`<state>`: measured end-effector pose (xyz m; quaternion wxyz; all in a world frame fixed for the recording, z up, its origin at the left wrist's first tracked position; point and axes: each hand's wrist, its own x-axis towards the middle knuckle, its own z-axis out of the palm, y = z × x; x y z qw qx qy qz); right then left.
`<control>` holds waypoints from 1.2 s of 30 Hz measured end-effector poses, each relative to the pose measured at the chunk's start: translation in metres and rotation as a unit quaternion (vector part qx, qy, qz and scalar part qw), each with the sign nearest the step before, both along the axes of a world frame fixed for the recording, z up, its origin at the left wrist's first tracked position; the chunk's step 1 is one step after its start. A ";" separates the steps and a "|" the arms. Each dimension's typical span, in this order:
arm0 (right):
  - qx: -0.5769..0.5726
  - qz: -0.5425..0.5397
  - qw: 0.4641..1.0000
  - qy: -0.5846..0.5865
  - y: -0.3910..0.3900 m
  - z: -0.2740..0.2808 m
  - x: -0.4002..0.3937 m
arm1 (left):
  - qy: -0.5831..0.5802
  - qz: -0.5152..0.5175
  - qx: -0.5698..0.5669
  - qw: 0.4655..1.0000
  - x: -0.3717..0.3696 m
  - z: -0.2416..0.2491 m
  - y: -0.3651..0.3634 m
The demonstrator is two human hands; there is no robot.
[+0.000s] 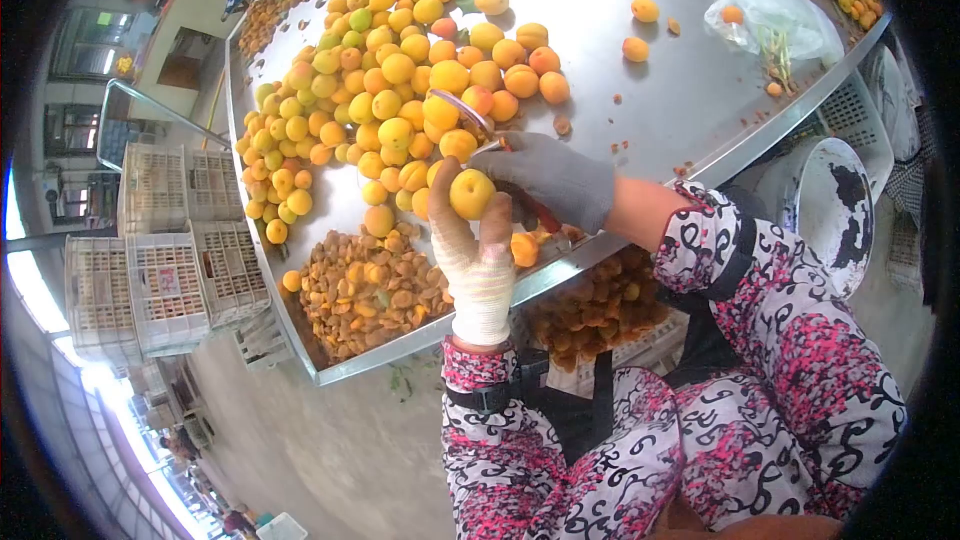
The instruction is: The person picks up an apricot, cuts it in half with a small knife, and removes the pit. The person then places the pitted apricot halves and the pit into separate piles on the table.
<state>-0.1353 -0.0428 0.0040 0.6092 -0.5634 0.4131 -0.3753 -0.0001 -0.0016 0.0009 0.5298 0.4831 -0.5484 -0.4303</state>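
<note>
A yellow apricot [471, 194] sits between the thumb and fingers of my left hand [472, 250], which wears a whitish glove. Just right of it, my right hand [560, 178], in a grey glove, is wrapped round a red-handled tool [545, 217] whose metal end lies close to the apricot. Many whole apricots [398, 68] are piled on the metal table [610, 35] beyond my hands. Brownish pits or pieces [370, 285] form a heap at the near left corner of the table, left of my left hand.
Stacked white crates [165, 280] stand left of the table. At the right are a plastic bag [770, 15] on the table and a round, dark-stained pan [833, 215] beside it. Below the near edge lies a container of brownish-orange pieces [600, 310].
</note>
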 end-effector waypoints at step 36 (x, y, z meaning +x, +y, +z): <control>-0.042 0.040 0.982 0.180 0.014 0.035 -0.013 | 0.129 -0.079 0.120 0.981 0.043 0.022 0.004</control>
